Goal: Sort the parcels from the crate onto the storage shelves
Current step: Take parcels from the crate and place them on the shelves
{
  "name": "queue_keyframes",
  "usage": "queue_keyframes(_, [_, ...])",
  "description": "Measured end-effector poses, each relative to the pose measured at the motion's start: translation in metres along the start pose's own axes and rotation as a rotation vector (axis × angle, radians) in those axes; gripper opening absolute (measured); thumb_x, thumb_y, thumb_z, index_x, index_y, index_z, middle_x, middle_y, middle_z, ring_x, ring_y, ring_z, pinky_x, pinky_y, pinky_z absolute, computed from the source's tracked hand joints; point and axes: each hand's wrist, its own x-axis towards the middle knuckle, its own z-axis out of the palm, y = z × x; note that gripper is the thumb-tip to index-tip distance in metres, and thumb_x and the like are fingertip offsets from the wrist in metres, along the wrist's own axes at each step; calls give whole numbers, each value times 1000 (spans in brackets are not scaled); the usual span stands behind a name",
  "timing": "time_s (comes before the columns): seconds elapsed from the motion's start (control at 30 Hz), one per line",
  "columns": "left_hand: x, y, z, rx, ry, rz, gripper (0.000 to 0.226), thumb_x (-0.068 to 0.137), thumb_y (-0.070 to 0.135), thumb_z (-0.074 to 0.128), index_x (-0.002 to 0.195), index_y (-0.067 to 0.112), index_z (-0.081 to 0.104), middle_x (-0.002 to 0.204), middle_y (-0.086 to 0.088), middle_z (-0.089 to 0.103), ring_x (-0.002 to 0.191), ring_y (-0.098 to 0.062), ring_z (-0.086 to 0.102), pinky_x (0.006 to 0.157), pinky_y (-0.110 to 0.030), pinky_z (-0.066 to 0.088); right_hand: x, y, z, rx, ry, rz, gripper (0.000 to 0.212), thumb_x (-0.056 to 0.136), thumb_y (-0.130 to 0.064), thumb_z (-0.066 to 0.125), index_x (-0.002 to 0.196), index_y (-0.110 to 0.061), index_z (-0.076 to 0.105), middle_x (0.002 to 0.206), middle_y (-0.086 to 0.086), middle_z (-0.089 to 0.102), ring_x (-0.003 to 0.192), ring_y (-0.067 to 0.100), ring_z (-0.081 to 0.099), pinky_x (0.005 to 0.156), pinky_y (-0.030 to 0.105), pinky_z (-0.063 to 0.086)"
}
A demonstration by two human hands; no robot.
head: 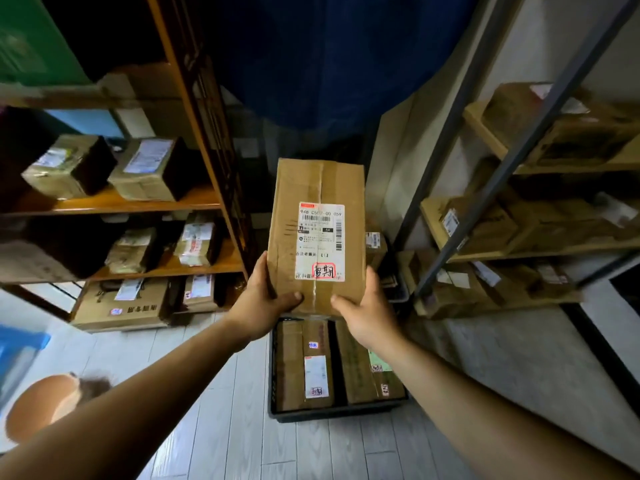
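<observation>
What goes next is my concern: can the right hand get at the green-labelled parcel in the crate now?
Probably not yet: the right hand and left hand both grip the held parcel above the crate. The green-labelled parcel lies uncovered below, so once freed it likely could.

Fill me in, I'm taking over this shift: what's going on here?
A person holds a taped cardboard parcel with a white shipping label, the left hand and right hand gripping its lower corners. It is above the black crate on the floor, where two more parcels lie. The left shelving and right shelving already carry boxes.
</observation>
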Motion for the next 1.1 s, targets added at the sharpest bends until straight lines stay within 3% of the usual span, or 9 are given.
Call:
queue_keyframes(0.17, [8,-63,4,1,7,-22,84,83,5,67,134,45,14,123,18,51,113,-4,54,84,-24,55,22,52,28,-17,-57,15,87,89,-22,63,152,-26,4,145,-6,41,125,13,44,93,21,34])
queue_keyframes(0.3, [27,-143,22,34,46,-52,85,84,6,67,142,36,14,125,19,49,118,-8,52,93,-33,52,52,122,56,-39,-93,36,87,89,-22,61,152,-30,1,146,-6,41,125,13,44,94,23,33])
queue_keyframes(0.53, [63,-300,48,30,66,-86,72,86,2,63,134,35,20,120,20,51,110,2,54,80,-17,54,108,262,120,-80,-146,100,91,87,-21,62,151,-32,-2,146,-2,42,126,18,46,100,31,39])
queue_keyframes(0.63, [76,-356,54,55,70,-119,72,88,3,61,135,36,17,117,21,51,102,4,56,75,-16,55,129,310,147,-68,-161,129,91,90,-18,61,152,-27,-4,148,1,40,130,20,44,106,32,35])
queue_keyframes(0.73, [88,-398,55,71,68,-132,69,88,4,61,132,37,18,115,20,52,102,0,56,77,-19,55,144,347,167,-91,-179,147,90,92,-21,60,151,-29,-7,147,1,41,127,20,46,102,34,37])
queue_keyframes(0.9, [96,-453,56,103,95,-106,62,87,0,61,136,17,26,126,4,53,112,-9,55,75,-9,51,158,392,195,-140,-174,147,91,90,-26,60,150,-34,-8,143,0,46,122,19,50,101,37,42])
queue_keyframes(1.0, [94,-475,52,159,67,-91,69,88,8,62,141,19,19,131,5,50,120,-12,52,77,-9,51,159,408,208,-157,-187,152,89,92,-26,58,150,-33,-9,143,-1,46,117,17,52,85,26,43])
queue_keyframes(1.1, [92,-492,45,247,54,-74,76,88,17,63,145,25,13,138,5,44,127,-14,47,93,-20,48,159,419,218,-170,-209,149,89,93,-27,56,150,-35,-12,143,-2,45,101,13,53,64,18,40])
